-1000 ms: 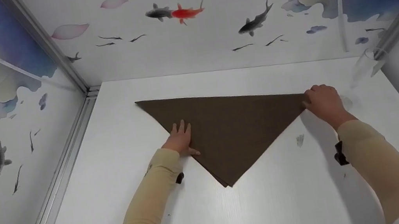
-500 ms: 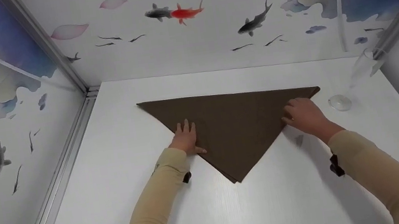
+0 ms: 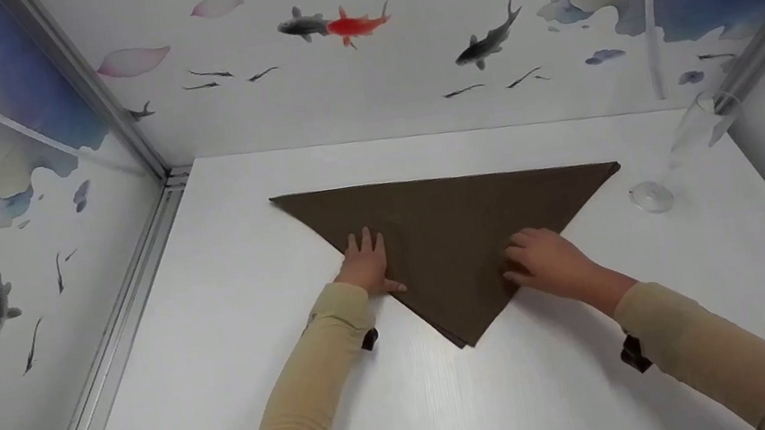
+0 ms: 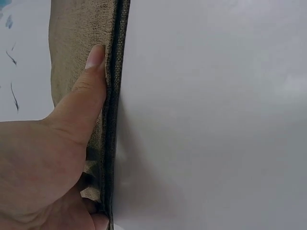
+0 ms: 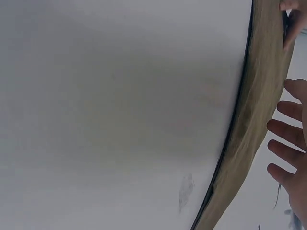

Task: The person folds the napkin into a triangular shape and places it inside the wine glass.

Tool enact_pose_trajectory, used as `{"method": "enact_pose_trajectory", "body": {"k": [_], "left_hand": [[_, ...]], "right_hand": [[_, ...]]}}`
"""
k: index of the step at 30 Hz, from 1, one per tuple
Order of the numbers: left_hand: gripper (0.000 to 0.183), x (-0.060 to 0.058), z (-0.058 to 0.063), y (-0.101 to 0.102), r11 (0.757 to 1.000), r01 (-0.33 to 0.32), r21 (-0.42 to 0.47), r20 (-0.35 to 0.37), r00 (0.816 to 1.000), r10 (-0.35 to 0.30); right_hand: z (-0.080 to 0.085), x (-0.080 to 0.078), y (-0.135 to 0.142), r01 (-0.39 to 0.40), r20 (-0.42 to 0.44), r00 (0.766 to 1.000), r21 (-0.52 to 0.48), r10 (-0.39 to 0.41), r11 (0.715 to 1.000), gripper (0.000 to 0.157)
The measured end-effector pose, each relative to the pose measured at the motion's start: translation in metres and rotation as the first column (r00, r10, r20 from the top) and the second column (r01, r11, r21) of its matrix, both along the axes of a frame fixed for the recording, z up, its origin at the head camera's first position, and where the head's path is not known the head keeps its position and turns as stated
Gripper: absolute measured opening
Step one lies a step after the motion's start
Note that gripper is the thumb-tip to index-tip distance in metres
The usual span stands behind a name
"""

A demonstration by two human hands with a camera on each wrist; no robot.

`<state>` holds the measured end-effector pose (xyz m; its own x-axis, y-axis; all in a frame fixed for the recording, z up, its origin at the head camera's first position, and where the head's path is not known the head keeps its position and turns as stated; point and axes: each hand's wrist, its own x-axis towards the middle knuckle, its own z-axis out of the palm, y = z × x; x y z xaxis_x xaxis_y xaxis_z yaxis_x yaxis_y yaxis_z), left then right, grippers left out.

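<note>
One folded brown cloth triangle (image 3: 456, 223), centred on white table (image 3: 166, 338); probably light, limp (best lifted by corners (image 3: 606, 170)); left hand (image 3: 364, 267) spread upon it; right hand (image 3: 545, 263) loose-fingered over it, gripping nothing.

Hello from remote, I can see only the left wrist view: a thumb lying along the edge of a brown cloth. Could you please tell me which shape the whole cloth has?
Observer: In the head view, the brown cloth forms a broad triangle, with one corner pointing toward the bottom of the picture.
Operator: Thank you. And where is the right grip, please?
Observer: The right grip is partly over the cloth's lower right side.
Operator: Is there some other object near the cloth?
Observer: Yes, a clear round base, seemingly of a glass, is just beyond the cloth's right corner.
</note>
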<state>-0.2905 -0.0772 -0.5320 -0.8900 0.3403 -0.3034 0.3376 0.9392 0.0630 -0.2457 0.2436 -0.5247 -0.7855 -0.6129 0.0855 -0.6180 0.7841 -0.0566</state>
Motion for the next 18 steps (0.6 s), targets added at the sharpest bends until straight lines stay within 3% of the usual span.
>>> {"method": "enact_pose_trajectory", "body": {"k": [9,18], "left_hand": [[0.106,0.001,-0.002,0.012,0.999,-0.017,0.035,-0.022,1.0,0.018],[0.105,-0.001,-0.004,0.015,0.994,-0.042,0.099,0.003,0.999,0.042]], "right_hand": [[-0.004,0.032,-0.021,-0.089,0.107,0.99,-0.064,0.096,0.994,0.023],[-0.014,0.05,-0.031,-0.241,0.135,0.958,-0.102,0.254,0.965,0.033]]}}
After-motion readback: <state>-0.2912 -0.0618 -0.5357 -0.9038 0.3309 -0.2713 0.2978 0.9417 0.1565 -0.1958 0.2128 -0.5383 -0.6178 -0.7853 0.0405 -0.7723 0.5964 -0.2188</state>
